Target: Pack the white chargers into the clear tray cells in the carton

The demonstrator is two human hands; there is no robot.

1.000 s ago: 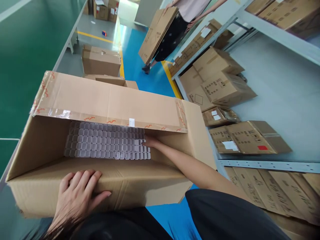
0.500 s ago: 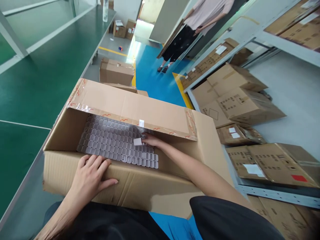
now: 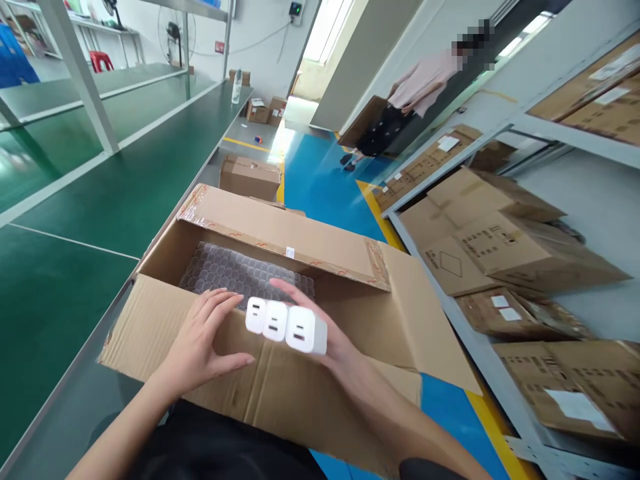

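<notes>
Three white USB chargers (image 3: 277, 321) stand in a row in my right hand (image 3: 336, 343), their port faces turned towards me. The thumb or a finger of that hand shows above them, and the rest of its grip is hidden behind them. My left hand (image 3: 203, 343) is just left of the chargers, fingers stretched and thumb apart, holding nothing. Both hands are over the near flap of an open cardboard box (image 3: 300, 393). Inside the box lies a layer of small pale rounded-square pieces (image 3: 225, 267), packed in rows.
To the left runs a green-topped workbench (image 3: 65, 220), with a clear bottle (image 3: 237, 87) at its far end. On the right, shelving (image 3: 530, 120) holds several cartons (image 3: 493, 233). Another carton (image 3: 250, 177) sits beyond the box. Farther off, a person (image 3: 395, 113) carries flat cardboard on the blue floor.
My right hand has come up out of the box towards me with the chargers. My left hand has lifted off the box's near edge and opened beside them. The view has tilted up.
</notes>
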